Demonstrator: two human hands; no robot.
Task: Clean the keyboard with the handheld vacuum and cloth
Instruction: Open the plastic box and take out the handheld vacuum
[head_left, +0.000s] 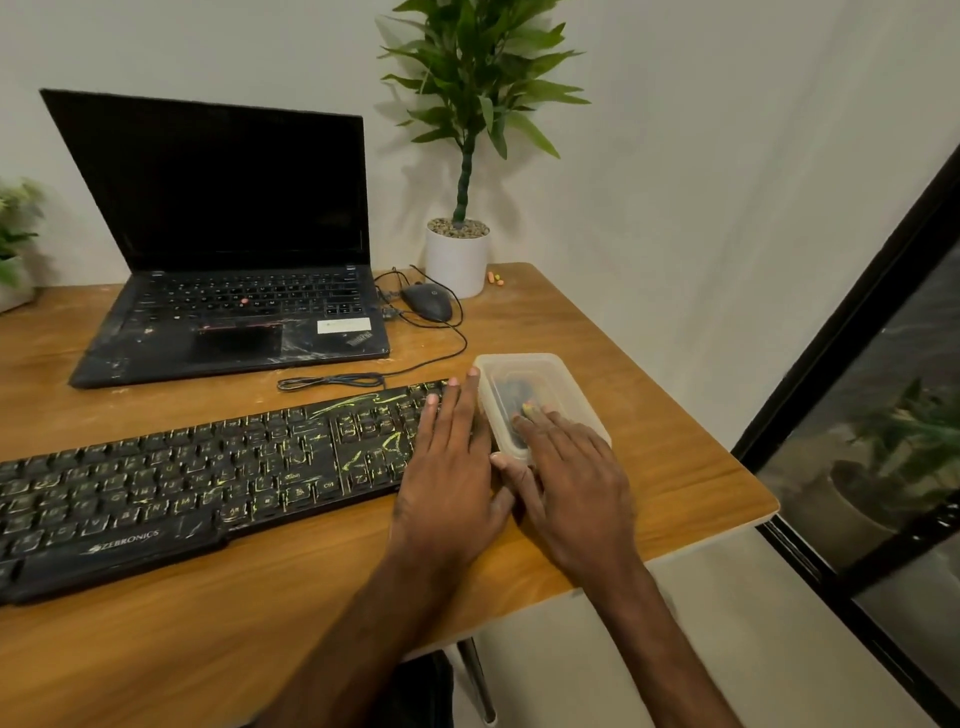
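Note:
A black keyboard (208, 483) with yellow-green streaks on its keys lies across the wooden desk (260, 623). My left hand (447, 467) rests flat on the keyboard's right end, fingers straight. Beside it stands a translucent plastic box (566, 384) with a dark object inside that I cannot make out. My right hand (566, 478) lies over the box's near edge, fingers reaching into it and thumb against its near corner. No vacuum or cloth shows plainly.
An open black laptop (223, 260) sits behind the keyboard, with a black mouse (428, 301) and cables (363, 376) to its right. A potted plant (460, 249) stands at the back; another plant (13, 244) at far left. The desk edge (727, 530) runs close on the right.

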